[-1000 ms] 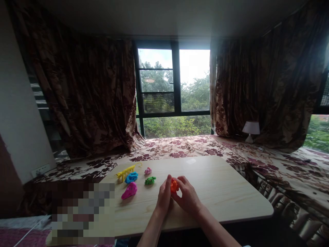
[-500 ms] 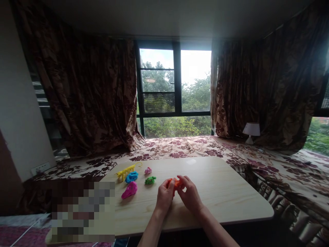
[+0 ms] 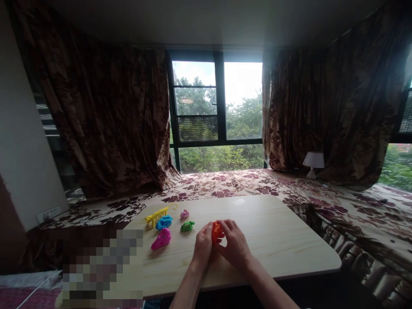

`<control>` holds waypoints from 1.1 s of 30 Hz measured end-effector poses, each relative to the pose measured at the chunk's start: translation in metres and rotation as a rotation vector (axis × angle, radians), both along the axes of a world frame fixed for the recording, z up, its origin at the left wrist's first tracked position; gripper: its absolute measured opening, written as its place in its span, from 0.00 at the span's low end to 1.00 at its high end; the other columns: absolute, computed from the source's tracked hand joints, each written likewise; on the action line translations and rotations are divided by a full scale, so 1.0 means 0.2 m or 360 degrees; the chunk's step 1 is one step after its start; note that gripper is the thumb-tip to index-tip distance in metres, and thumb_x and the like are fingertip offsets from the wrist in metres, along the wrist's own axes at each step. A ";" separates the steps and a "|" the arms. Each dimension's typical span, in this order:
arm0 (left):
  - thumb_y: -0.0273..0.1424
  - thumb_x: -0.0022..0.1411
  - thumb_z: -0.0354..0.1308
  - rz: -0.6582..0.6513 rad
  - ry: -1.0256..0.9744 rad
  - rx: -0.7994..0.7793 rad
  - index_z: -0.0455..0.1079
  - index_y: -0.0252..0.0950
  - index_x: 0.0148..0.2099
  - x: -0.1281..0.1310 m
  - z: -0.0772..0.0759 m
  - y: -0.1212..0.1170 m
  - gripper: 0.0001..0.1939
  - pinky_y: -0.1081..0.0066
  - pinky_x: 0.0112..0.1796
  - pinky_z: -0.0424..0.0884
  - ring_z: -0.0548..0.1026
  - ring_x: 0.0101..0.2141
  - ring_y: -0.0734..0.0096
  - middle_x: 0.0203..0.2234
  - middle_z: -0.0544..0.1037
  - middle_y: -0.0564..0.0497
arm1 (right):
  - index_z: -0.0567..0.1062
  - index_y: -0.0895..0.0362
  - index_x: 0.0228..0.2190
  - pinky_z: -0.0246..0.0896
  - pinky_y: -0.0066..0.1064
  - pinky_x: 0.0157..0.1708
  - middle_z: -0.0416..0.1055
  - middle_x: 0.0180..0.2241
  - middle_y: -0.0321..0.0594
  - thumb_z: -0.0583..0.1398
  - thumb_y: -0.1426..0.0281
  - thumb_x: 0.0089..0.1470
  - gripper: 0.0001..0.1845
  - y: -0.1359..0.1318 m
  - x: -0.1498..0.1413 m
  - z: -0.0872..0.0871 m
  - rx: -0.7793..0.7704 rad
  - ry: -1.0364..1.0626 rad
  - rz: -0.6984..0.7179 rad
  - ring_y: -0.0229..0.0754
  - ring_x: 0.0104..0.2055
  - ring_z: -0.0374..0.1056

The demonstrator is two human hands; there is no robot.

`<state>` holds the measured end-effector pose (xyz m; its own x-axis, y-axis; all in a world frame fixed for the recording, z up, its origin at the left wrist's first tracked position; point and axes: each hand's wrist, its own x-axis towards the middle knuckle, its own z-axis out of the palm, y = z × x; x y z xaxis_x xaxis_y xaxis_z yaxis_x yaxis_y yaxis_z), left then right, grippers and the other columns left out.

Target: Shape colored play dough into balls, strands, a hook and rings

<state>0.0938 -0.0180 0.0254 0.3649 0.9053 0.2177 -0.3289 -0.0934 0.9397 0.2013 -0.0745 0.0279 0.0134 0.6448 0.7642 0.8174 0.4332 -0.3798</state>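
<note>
Both my hands meet over the light wooden table (image 3: 283, 240), pinching a small orange clay piece (image 3: 216, 231) between them. My left hand (image 3: 203, 246) grips it from the left with curled fingers. My right hand (image 3: 234, 244) closes on it from the right, fingertips on top. To the left on the table lie a yellow clay animal (image 3: 156, 215), a blue clay piece (image 3: 164, 222), a magenta clay piece (image 3: 161, 239), a small pink clay piece (image 3: 184, 213) and a green clay piece (image 3: 187, 225).
A floral-covered bed (image 3: 337, 201) surrounds the table. A white lamp (image 3: 313, 163) stands at the back right. A window (image 3: 219, 116) with dark patterned curtains lies beyond. A blurred patch (image 3: 103, 266) covers the table's near left corner.
My hands have kept kneading the orange clay in place, turning it between the fingers; half a second ago it was stretched wider. The other clay pieces have not moved.
</note>
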 end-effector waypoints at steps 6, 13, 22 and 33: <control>0.41 0.52 0.54 -0.0012 0.0080 0.0185 0.70 0.32 0.37 0.01 0.03 -0.02 0.17 0.70 0.34 0.68 0.73 0.32 0.67 0.31 0.76 0.48 | 0.67 0.54 0.39 0.57 0.34 0.36 0.66 0.32 0.40 0.57 0.74 0.46 0.15 0.01 0.02 -0.03 -0.0035 -0.0038 -0.0134 0.44 0.36 0.60; 0.43 0.50 0.56 -0.0096 0.0237 0.0240 0.69 0.33 0.39 0.04 0.01 -0.04 0.19 0.77 0.22 0.63 0.67 0.21 0.76 0.23 0.72 0.53 | 0.67 0.56 0.26 0.54 0.29 0.32 0.64 0.26 0.37 0.53 0.78 0.50 0.07 0.05 0.06 -0.06 -0.0007 0.0080 -0.0258 0.40 0.31 0.60; 0.44 0.50 0.55 0.0036 0.0032 0.0071 0.69 0.33 0.37 0.01 0.02 -0.02 0.20 0.75 0.23 0.64 0.68 0.20 0.75 0.22 0.72 0.53 | 0.60 0.52 0.51 0.60 0.36 0.41 0.63 0.40 0.42 0.58 0.77 0.43 0.31 0.01 0.00 0.00 0.0084 0.0095 0.0093 0.44 0.41 0.60; 0.44 0.54 0.50 -0.0048 0.0230 0.0294 0.71 0.34 0.39 0.01 0.02 -0.03 0.19 0.72 0.29 0.66 0.71 0.30 0.68 0.28 0.75 0.49 | 0.68 0.52 0.42 0.62 0.34 0.38 0.65 0.36 0.40 0.55 0.76 0.49 0.17 0.02 0.02 -0.02 0.0077 0.0282 0.0039 0.41 0.37 0.63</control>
<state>0.0966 -0.0238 0.0302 0.4306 0.8431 0.3222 -0.1973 -0.2604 0.9451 0.2057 -0.0708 0.0246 0.1355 0.6089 0.7816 0.7284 0.4735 -0.4952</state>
